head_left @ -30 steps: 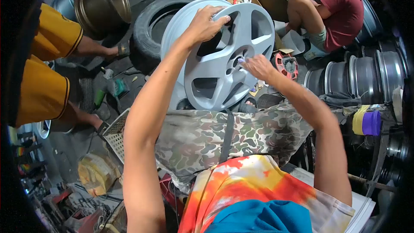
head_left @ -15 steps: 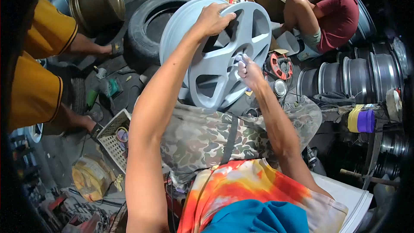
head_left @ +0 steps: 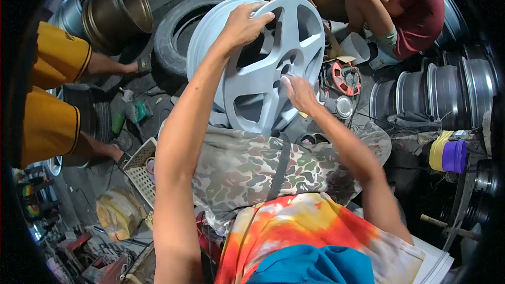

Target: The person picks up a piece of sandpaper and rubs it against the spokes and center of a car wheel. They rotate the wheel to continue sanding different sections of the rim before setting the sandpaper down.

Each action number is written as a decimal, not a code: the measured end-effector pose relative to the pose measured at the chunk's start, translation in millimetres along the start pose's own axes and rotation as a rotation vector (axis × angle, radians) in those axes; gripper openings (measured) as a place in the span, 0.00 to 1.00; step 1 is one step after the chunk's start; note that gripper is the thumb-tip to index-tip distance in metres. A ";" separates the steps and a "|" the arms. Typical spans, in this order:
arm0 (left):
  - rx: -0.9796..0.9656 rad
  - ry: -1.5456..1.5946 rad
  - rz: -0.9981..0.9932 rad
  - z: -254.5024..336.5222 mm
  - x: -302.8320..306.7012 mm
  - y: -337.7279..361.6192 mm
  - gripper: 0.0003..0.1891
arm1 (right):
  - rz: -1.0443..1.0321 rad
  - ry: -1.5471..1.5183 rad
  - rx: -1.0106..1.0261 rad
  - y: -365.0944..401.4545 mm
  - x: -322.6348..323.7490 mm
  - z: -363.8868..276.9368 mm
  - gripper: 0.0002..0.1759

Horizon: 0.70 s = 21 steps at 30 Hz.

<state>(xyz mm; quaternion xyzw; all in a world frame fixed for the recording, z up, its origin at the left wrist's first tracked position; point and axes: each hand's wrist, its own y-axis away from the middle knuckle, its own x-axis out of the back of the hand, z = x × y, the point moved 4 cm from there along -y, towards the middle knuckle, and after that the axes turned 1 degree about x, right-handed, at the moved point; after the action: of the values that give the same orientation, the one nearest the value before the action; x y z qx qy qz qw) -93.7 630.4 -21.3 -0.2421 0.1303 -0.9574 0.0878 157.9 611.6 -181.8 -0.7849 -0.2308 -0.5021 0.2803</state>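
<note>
A grey five-spoke wheel rim (head_left: 256, 83) stands tilted in front of my knees, its spoked face turned toward me and to the right. My left hand (head_left: 243, 25) is closed over its top edge, with the thumb lying toward the front lip. At the hub, my right hand (head_left: 301, 95) has its fingers curled and its thumb against the area by the bolt holes. Whatever those fingers hold, if anything, is hidden. Camouflage cloth (head_left: 247, 165) covers my lap just below the rim.
A black tyre (head_left: 167, 47) lies behind the rim. Bare metal rims (head_left: 410, 92) stand in a row at right. A person in a red shirt (head_left: 421, 13) sits at upper right; another in yellow shorts (head_left: 50, 131) is at left. A plastic basket (head_left: 138, 165) sits by my left side.
My right hand has shifted slightly left and down at the hub, its forearm swinging lower. My left hand stays on the top edge. The view has shifted slightly.
</note>
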 end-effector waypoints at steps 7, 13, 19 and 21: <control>-0.060 -0.047 0.055 8.7 -14.4 -9.8 0.24 | -0.088 -1.223 -0.723 83.6 22.8 84.9 0.26; -0.180 -0.471 0.183 47.9 12.8 46.7 0.26 | 0.263 -0.266 -0.480 86.7 -22.1 116.5 0.27; 0.326 -0.462 -0.493 -10.7 -2.5 201.1 0.27 | 0.165 -0.358 -0.564 48.7 -34.2 102.2 0.33; 0.449 -0.376 -0.410 -25.1 -19.0 225.8 0.28 | 0.204 -0.345 -0.599 45.0 -34.1 95.9 0.33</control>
<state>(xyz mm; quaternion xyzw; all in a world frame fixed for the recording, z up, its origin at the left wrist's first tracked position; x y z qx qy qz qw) -65.7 425.4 -117.0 -0.4096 -0.1530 -0.8987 -0.0325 236.7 640.1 -254.9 -0.9244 -0.0377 -0.3771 0.0437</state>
